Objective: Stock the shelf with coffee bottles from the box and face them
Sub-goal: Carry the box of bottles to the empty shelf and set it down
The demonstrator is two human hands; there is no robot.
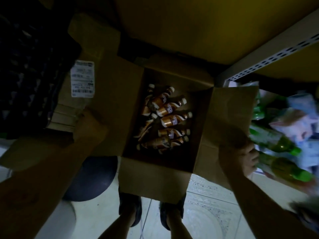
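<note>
An open cardboard box [155,180] stands on the floor in front of my feet. Inside it several brown coffee bottles [170,120] with white caps lie on their sides in a loose pile. My left hand [92,122] is at the outer edge of the box's left flap [119,100], closed over it. My right hand [241,155] grips the outer edge of the right flap [229,114], its fingers curled over toward the shelf. Neither hand holds a bottle. The light is dim.
On the right a shelf with a perforated metal upright [276,54] holds green bottles [283,144] and pale packets [293,123]. Flattened cardboard with a white label [82,78] and a dark crate [25,66] lie on the left. A dark round stool [89,176] stands by my left foot.
</note>
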